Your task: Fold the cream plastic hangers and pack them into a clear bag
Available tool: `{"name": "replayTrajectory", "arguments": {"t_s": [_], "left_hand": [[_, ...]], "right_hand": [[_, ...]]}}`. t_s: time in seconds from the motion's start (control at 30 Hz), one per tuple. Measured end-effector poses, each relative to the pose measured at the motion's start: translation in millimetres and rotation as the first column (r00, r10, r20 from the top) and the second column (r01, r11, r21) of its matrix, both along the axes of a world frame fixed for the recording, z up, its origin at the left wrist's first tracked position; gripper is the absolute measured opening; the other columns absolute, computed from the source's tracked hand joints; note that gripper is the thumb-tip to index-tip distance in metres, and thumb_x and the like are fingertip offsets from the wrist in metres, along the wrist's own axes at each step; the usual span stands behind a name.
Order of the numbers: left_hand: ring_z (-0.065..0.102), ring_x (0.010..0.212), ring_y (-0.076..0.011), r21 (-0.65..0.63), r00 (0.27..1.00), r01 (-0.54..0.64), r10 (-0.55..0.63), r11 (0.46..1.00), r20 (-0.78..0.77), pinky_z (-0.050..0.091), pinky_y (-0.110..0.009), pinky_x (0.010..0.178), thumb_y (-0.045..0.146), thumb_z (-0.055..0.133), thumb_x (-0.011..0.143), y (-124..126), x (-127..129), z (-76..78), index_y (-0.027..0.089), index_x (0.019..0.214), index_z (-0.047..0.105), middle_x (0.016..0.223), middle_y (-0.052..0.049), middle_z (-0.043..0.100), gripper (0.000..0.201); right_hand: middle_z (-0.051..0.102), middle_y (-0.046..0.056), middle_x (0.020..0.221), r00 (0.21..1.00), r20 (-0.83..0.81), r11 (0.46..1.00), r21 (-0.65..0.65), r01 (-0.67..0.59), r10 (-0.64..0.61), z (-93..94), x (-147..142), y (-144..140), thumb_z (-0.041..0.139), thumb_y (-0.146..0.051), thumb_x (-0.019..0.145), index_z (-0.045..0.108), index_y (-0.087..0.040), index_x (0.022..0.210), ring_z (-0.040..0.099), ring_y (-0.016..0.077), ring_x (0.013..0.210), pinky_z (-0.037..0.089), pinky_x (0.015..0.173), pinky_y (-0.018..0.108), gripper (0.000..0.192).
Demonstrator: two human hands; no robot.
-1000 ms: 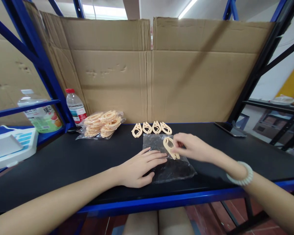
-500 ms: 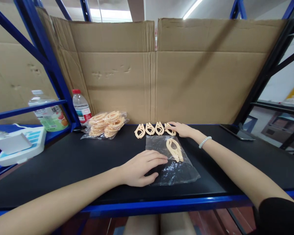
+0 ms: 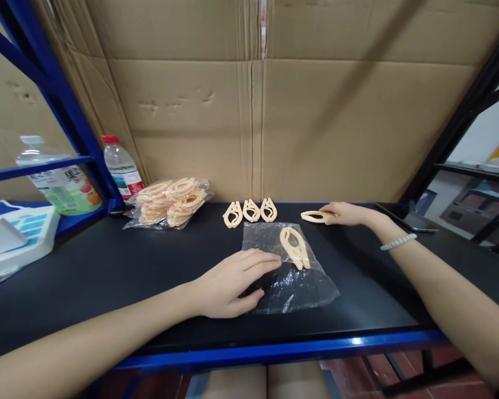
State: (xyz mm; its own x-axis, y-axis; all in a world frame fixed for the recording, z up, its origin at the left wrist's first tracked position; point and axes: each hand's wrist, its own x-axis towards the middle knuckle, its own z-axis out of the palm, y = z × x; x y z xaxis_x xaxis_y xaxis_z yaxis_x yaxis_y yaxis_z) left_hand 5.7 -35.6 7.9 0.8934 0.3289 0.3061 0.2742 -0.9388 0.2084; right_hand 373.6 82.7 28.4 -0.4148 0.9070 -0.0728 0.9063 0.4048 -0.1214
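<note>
My left hand [image 3: 235,284] lies palm down on the left part of a clear plastic bag [image 3: 291,296], fingers stretched out. Inside the bag's upper right area is a beige folded plastic hanger [image 3: 301,257]. Out beyond the bag to the right, my right hand [image 3: 346,214] pinches the end of another folded hanger [image 3: 311,216], which is raised a little and seen nearly edge-on. Three more beige hangers, with this folded hanger [image 3: 250,210] in the middle, form a row behind the bag.
At the back left sits a clear bag of several hangers [image 3: 168,202], near a red-capped water bottle [image 3: 122,169]. A juice bottle [image 3: 62,180] and a white device [image 3: 37,238] are further left. A dark phone or tablet [image 3: 407,217] lies right, before the cardboard wall [image 3: 341,122].
My right hand has taken the rightmost hanger out of the row and moved it to the right. My left hand stays on the bag. The view has tilted down.
</note>
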Motion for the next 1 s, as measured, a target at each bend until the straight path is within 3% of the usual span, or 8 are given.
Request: {"name": "replayTrajectory", "arguments": {"t_s": [0.13,0.33,0.47,0.57,0.67,0.77,0.87,1.0], "left_hand": [[0.049,0.121,-0.0265,0.037,0.998,-0.057,0.056,0.998,0.036,0.042,-0.044,0.100,0.016,0.048,0.086,-0.6,1.5,-1.0,0.022,0.138,0.037,0.137,-0.012,0.049,0.053],[0.049,0.117,-0.0257,0.034,0.996,-0.078,0.077,0.996,0.041,0.042,-0.043,0.099,0.014,0.049,0.085,0.3,1.3,-3.4,0.021,0.136,0.039,0.132,-0.012,0.050,0.052],[0.048,0.118,-0.0252,0.006,0.994,-0.089,0.089,0.996,0.065,0.042,-0.041,0.099,0.013,0.048,0.085,0.3,1.5,-4.1,0.022,0.136,0.039,0.131,-0.011,0.050,0.052],[0.049,0.115,-0.0251,-0.005,0.993,-0.091,0.092,0.996,0.075,0.044,-0.041,0.099,0.013,0.048,0.085,0.0,2.3,-4.5,0.023,0.135,0.039,0.130,-0.011,0.050,0.052],[0.051,0.111,-0.0253,-0.002,0.992,-0.097,0.097,0.995,0.075,0.046,-0.041,0.096,0.013,0.049,0.083,0.0,3.3,-5.2,0.021,0.130,0.045,0.127,-0.011,0.051,0.047],[0.050,0.112,-0.0253,-0.005,0.992,-0.103,0.103,0.995,0.074,0.045,-0.041,0.098,0.013,0.049,0.083,0.0,4.0,-5.8,0.021,0.129,0.045,0.126,-0.011,0.051,0.048],[0.050,0.112,-0.0249,-0.004,0.992,-0.101,0.101,0.995,0.074,0.045,-0.040,0.098,0.010,0.049,0.079,-0.5,4.0,-5.8,0.019,0.130,0.044,0.128,-0.012,0.049,0.052],[0.049,0.114,-0.0254,-0.001,0.993,-0.086,0.086,0.996,0.078,0.045,-0.040,0.098,0.010,0.050,0.080,-1.0,3.5,-5.9,0.019,0.130,0.042,0.128,-0.012,0.049,0.052]], "right_hand": [[0.066,0.010,0.089,0.998,-0.058,0.997,0.064,-0.035,0.039,9.4,2.8,-1.3,0.049,-0.035,0.085,0.069,-0.013,0.096,0.058,0.0213,0.082,0.042,0.074,0.030,0.032],[0.066,0.011,0.084,0.956,-0.280,0.906,0.421,0.039,0.089,23.9,-19.2,-15.4,0.041,-0.034,0.092,0.070,-0.012,0.095,0.058,0.0184,0.074,0.044,0.072,0.032,0.036],[0.064,0.004,0.071,0.732,-0.650,0.893,0.430,0.132,0.205,38.1,-50.3,-41.8,0.058,-0.040,0.086,0.064,-0.014,0.096,0.054,0.0121,0.055,0.045,0.055,0.027,0.029],[0.063,0.001,0.071,0.545,-0.768,0.898,0.436,0.058,0.337,50.0,-75.5,-71.7,0.071,-0.040,0.077,0.059,-0.017,0.089,0.056,0.0110,0.056,0.045,0.050,0.024,0.029],[0.062,0.000,0.073,0.554,-0.706,0.895,0.400,-0.200,0.440,57.1,-97.0,-105.2,0.072,-0.038,0.078,0.059,-0.017,0.085,0.058,0.0109,0.060,0.046,0.052,0.022,0.026],[0.061,0.001,0.078,0.607,-0.505,0.789,0.419,-0.449,0.614,55.4,-113.9,-134.1,0.069,-0.031,0.083,0.062,-0.016,0.084,0.056,0.0102,0.066,0.045,0.058,0.022,0.017],[0.059,0.002,0.081,0.660,-0.246,0.674,0.509,-0.536,0.710,47.3,-128.3,-155.0,0.057,-0.024,0.092,0.063,-0.015,0.086,0.054,0.0105,0.071,0.044,0.063,0.023,0.012],[0.053,0.001,0.065,0.732,0.088,0.537,0.622,-0.570,0.676,31.1,-145.6,-166.6,0.037,-0.012,0.097,0.059,-0.015,0.068,0.045,0.0109,0.056,0.037,0.051,0.025,0.037]]}}
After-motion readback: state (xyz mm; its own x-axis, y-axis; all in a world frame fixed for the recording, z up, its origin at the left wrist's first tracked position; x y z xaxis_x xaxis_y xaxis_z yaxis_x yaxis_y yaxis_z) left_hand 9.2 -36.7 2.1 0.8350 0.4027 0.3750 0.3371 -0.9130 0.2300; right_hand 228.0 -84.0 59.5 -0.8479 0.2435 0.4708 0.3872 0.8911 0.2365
